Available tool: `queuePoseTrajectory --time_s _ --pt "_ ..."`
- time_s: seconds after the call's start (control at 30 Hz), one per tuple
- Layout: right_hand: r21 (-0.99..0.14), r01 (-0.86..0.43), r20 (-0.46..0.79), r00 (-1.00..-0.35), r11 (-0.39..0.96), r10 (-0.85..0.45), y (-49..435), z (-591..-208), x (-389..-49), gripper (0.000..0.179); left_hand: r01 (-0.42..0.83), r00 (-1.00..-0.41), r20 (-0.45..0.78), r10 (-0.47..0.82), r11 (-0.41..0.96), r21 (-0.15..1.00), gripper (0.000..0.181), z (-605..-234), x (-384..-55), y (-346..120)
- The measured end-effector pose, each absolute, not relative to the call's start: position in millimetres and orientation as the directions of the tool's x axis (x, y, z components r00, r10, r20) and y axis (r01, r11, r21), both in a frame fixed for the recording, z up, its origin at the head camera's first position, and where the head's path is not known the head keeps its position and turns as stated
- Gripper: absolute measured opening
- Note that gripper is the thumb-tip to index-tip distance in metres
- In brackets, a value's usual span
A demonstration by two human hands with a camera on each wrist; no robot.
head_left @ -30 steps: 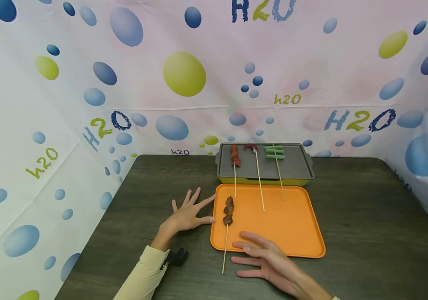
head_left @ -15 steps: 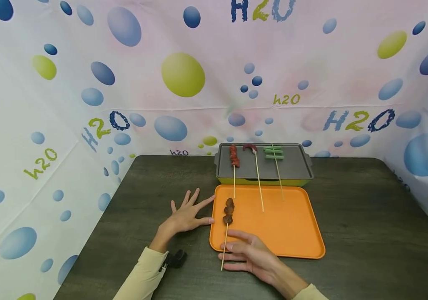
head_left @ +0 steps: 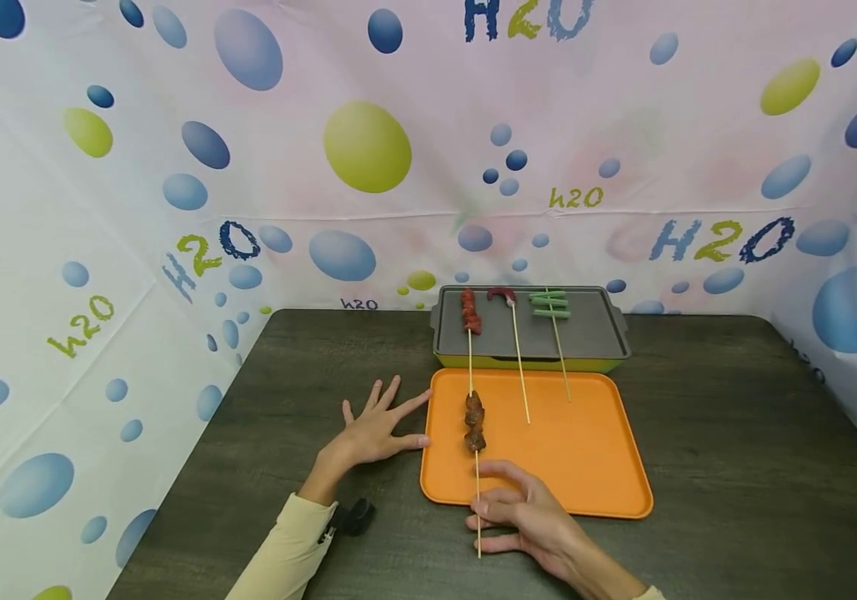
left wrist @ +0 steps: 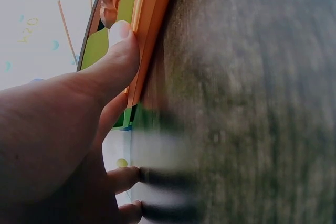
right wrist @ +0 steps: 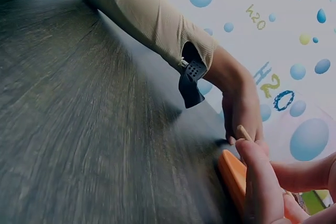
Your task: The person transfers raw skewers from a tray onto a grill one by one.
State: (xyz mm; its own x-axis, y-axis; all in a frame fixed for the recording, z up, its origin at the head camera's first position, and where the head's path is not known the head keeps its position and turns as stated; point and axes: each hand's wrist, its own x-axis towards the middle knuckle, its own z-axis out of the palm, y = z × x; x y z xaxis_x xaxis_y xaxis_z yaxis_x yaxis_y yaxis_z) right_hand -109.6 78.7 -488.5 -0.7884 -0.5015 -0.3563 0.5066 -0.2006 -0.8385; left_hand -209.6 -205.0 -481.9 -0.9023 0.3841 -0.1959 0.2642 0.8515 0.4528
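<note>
My right hand [head_left: 529,521] pinches the lower stick of a brown meat skewer [head_left: 475,423] above the front left of the orange tray [head_left: 571,442]. In the right wrist view, the stick's end [right wrist: 244,132] pokes out past the fingers. At the tray's left rim, my left hand [head_left: 374,433] lies spread, thumb and index finger touching the edge. The left wrist view has that thumb [left wrist: 123,51] against the tray's orange side [left wrist: 152,19]. Behind the tray, a grey grill pan [head_left: 593,321] bears a red meat skewer [head_left: 469,312], a dark red tentacle-shaped skewer [head_left: 502,294] and a green vegetable skewer [head_left: 550,313].
The dark wooden table [head_left: 736,450] extends to both sides of the tray. The three sticks on the pan overhang the tray's back part. A patterned cloth [head_left: 428,150] hangs behind the table. A black wrist device [head_left: 357,517] sits below the left hand.
My right hand has closed its fingers on the brown meat skewer's stick. The skewer has shifted right and stands more upright in the head view. The left hand stays put.
</note>
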Motion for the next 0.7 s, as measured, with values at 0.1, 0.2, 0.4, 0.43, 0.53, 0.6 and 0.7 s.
queuePoseTrajectory --time_s 0.1,0.2,0.4,0.43,0.53,0.6,0.7 --pt "-0.848 0.495 -0.359 -0.799 -0.189 -0.482 85.1 -484.4 -105.6 0.066 0.264 -0.902 -0.195 0.384 0.85 0.455 0.077 -481.4 -209.0 -204.4" --pt "-0.858 0.482 -0.36 -0.812 -0.179 -0.459 91.1 -478.9 -101.8 0.067 0.258 -0.901 -0.204 0.382 0.851 0.457 0.076 -480.9 -209.4 -203.9" --pt "-0.883 0.435 -0.326 -0.838 -0.175 -0.438 102.4 -461.3 -96.8 0.072 0.264 -0.902 -0.193 0.386 0.847 0.462 0.076 -480.8 -211.1 -205.1" --pt "-0.888 0.424 -0.315 -0.842 -0.176 -0.438 104.5 -458.1 -96.4 0.073 0.263 -0.903 -0.191 0.386 0.846 0.464 0.076 -480.5 -210.7 -205.4" --pt "-0.902 0.393 -0.287 -0.855 -0.178 -0.433 112.7 -449.5 -97.3 0.073 0.259 -0.902 -0.197 0.384 0.847 0.465 0.077 -480.7 -209.5 -206.1" --pt "-0.915 0.363 -0.261 -0.866 -0.177 -0.427 120.7 -444.7 -99.0 0.073 0.26 -0.902 -0.194 0.387 0.843 0.471 0.077 -481.0 -208.7 -206.4" --pt "-0.936 0.314 -0.231 -0.889 -0.159 -0.395 134.5 -437.9 -103.3 0.073 0.265 -0.9 -0.188 0.392 0.838 0.477 0.077 -481.3 -207.7 -206.3"
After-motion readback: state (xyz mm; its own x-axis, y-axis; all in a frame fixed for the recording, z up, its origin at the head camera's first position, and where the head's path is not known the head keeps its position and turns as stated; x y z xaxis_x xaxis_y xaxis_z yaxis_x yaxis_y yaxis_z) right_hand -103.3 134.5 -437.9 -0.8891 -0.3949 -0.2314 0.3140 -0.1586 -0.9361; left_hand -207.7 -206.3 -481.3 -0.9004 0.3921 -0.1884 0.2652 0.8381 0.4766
